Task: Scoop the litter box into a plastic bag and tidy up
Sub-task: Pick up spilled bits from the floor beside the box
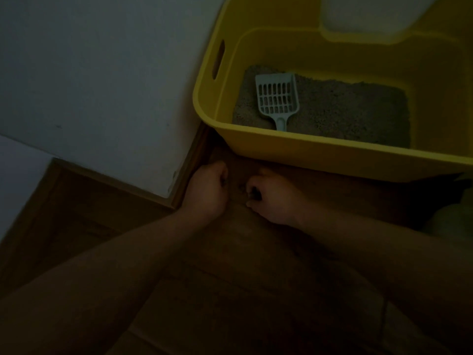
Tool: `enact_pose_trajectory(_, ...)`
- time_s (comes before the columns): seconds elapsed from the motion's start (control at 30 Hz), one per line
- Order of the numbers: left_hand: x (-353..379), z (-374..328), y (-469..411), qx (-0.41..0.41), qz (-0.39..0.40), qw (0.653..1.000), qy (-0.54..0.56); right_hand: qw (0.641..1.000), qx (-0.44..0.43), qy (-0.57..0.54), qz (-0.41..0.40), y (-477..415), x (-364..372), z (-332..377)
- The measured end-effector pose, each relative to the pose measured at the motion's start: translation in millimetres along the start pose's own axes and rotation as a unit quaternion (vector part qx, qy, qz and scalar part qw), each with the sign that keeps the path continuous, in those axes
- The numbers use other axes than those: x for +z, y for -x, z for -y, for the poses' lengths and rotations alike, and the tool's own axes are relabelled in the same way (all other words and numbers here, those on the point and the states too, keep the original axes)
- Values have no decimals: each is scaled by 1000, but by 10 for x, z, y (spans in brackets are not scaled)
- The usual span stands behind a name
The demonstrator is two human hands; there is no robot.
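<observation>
A yellow litter box (pixel 320 152) stands on the wooden floor against the wall, with grey litter (pixel 345 111) in its bottom. A pale blue slotted scoop (pixel 277 98) lies on the litter at the left end, handle toward me. Both hands rest low on the floor just in front of the box. My left hand (pixel 207 190) is curled into a fist, and the dim light hides what is inside it. Close beside it, my right hand (pixel 275 198) has its fingers pinched around a small dark lump (pixel 254 194). No plastic bag is clearly visible.
A white wall (pixel 102 73) with a wooden skirting board (pixel 189 160) meets the floor left of the box. A pale green object (pixel 455 216) shows at the right edge. A white panel (pixel 378 11) sits behind the box. The scene is very dim.
</observation>
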State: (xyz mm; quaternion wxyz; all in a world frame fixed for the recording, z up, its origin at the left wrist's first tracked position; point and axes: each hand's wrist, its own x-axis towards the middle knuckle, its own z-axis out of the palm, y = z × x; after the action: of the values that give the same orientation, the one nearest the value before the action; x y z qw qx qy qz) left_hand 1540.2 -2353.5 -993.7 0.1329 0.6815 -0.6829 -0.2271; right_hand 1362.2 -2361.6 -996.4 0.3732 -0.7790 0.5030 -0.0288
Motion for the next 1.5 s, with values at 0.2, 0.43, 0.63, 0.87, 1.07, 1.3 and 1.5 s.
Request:
enact_pose_trajectory(0.2,31,-18,72,2,23,1000,14,1000,0,15,2,4,-3,-56)
enact_pose_trajectory(0.43,38,-89,195,-100,-18,988,114,998,-3,-38,-40,24,-36,-24)
enact_pose_trajectory(0.63,-29,-90,262,-132,-38,982,133,999,-18,-17,-33,-116,-42,104)
enact_pose_trajectory(0.87,-113,-88,355,-159,-22,975,155,998,-27,56,8,-157,49,130)
enact_pose_trajectory(1.07,-116,-112,369,-167,-21,971,168,999,-35,38,0,-67,-20,90)
enact_pose_trajectory(1.3,-147,-427,345,-118,-30,979,165,997,7,-59,-50,320,-254,70)
enact_pose_trajectory(1.5,-264,-893,605,-112,-60,971,203,966,96,-224,-84,1016,-394,133)
